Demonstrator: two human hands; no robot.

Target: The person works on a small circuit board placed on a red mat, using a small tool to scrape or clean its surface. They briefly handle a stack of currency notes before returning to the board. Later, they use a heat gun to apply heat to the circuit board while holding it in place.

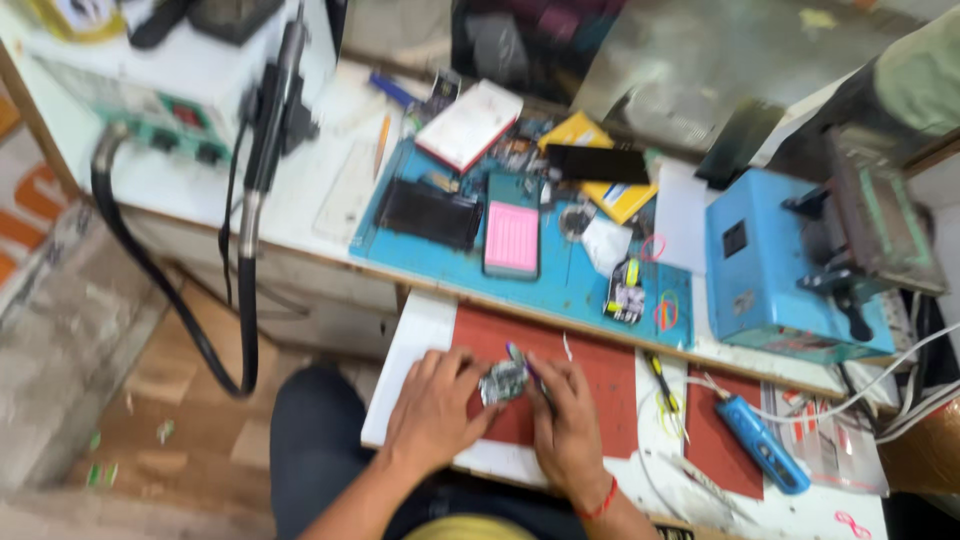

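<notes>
Left hand [432, 405]: fingers pinch a small circuit board [502, 381], held over the red mat [600, 385]. Right hand [568, 420]: closed around a purple-tipped tool [522, 362], tip at the board. Adjacent: yellow-handled screwdriver [661, 383], blue handheld tool [760, 442].

The small circuit board [503, 382] looks like bare metal, grey and faintly shiny. Under it lies a matt red mat [590, 380], rubbery in look, on a smooth white board [420, 330]. The blue work mat [570, 275] is matt too; the blue box [765, 265] beside it looks like smooth painted metal
</notes>
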